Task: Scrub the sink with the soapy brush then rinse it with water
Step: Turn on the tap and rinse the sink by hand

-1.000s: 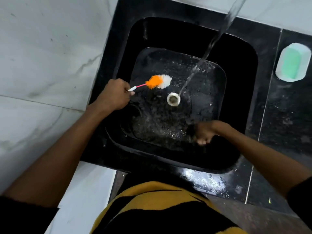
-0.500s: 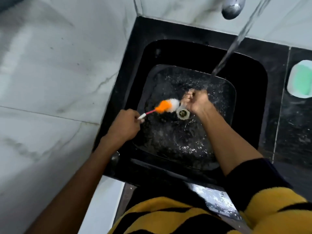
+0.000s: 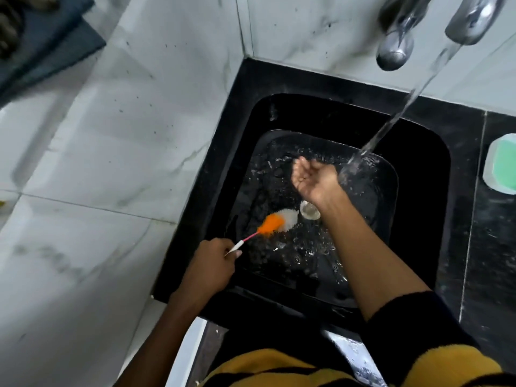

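The left hand (image 3: 208, 268) grips the brush (image 3: 81, 225) by its handle — the orange and white bristles lie just beside the drain (image 3: 309, 210) in the wet black sink (image 3: 418, 152). The right hand (image 3: 314, 178), cupped with palm up, sits beside the water stream (image 3: 391, 121) from the tap (image 3: 472, 20).

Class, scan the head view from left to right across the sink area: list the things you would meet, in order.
Left hand gripping the brush handle → orange and white brush head → drain → falling water stream → green soap in its dish on the counter.
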Action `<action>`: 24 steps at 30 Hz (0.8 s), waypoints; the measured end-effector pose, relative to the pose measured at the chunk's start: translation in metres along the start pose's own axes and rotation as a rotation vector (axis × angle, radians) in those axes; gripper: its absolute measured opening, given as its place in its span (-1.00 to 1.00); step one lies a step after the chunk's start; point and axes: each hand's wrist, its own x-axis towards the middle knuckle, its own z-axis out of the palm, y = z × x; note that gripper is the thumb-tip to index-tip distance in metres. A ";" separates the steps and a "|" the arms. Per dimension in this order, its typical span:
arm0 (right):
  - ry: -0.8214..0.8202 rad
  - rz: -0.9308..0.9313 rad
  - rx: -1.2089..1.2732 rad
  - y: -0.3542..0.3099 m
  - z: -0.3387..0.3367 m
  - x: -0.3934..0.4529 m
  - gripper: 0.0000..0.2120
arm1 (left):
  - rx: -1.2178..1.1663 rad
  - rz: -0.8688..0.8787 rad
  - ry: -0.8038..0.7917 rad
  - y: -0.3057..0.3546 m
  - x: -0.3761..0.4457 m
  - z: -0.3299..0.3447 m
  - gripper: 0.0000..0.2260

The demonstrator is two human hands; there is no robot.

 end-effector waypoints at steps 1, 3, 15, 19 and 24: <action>0.037 -0.014 0.137 -0.003 -0.010 0.002 -0.59 | -0.006 -0.006 0.027 -0.002 -0.002 -0.002 -0.68; 0.081 -0.044 0.325 -0.009 -0.026 0.007 -0.60 | -0.020 -0.019 0.060 -0.006 -0.004 -0.004 -0.70; -0.351 -0.042 -0.395 0.042 0.053 -0.019 -0.65 | -0.036 -0.063 0.064 -0.009 -0.016 -0.008 -0.75; -0.223 0.024 -0.340 0.050 0.051 -0.016 -0.70 | -0.033 -0.062 0.088 -0.008 -0.017 -0.011 -0.75; 0.044 0.012 0.323 0.017 -0.015 0.003 -0.65 | -0.034 -0.046 0.112 -0.011 -0.019 -0.013 -0.75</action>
